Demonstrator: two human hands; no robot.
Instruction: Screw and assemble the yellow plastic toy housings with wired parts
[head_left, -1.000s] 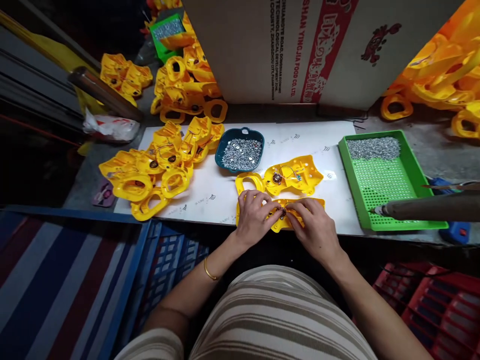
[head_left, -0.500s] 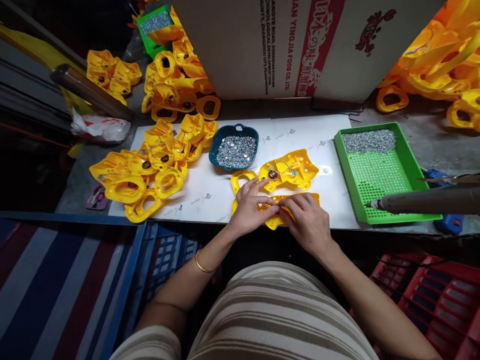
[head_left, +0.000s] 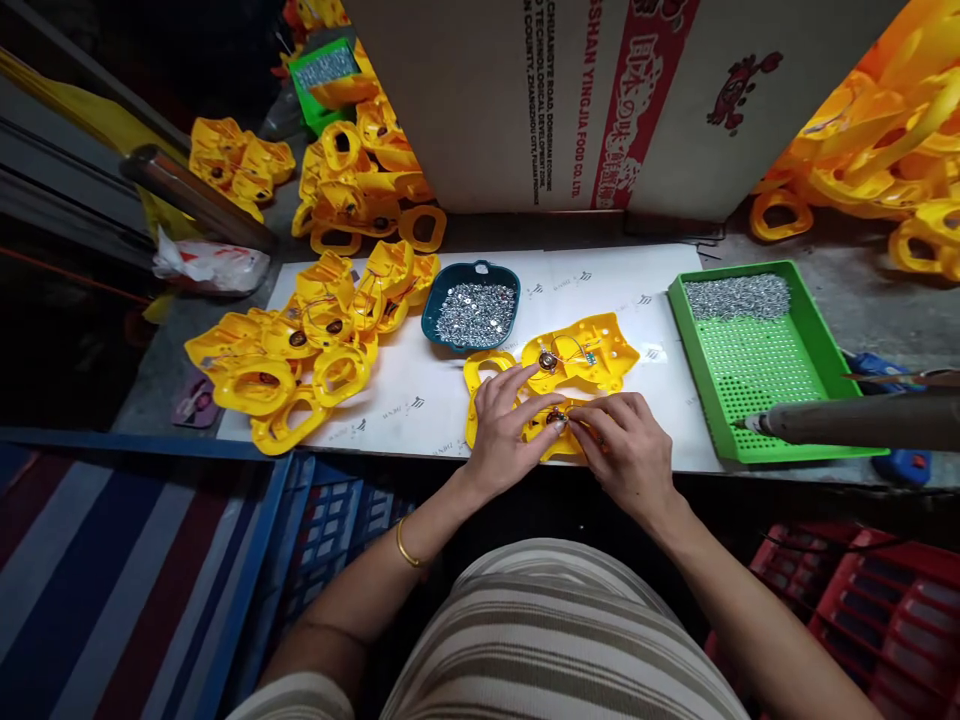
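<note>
Both hands work over a yellow plastic shell (head_left: 564,446) lying at the front edge of the white sheet, close to my body. My left hand (head_left: 504,432) rests at its left side, thumb and forefinger curved around a small round dark part (head_left: 556,416). The fingertips of my right hand (head_left: 628,445) are pinched together beside that part; whatever they hold is too small to make out. Just behind lies a second yellow shell (head_left: 585,354), open side up, with a round speaker, thin wires and a small green board inside.
A dark teal tray (head_left: 471,306) of small metal pieces stands behind my left hand. To the right, a green basket (head_left: 780,360) holds screws, with a power screwdriver (head_left: 832,422) reaching over it. Yellow shells (head_left: 292,350) are heaped left. A cardboard box (head_left: 555,110) stands behind.
My hands have parted slightly, uncovering the small round part between them. The whole view has shifted a little, so everything sits lower in the picture.
</note>
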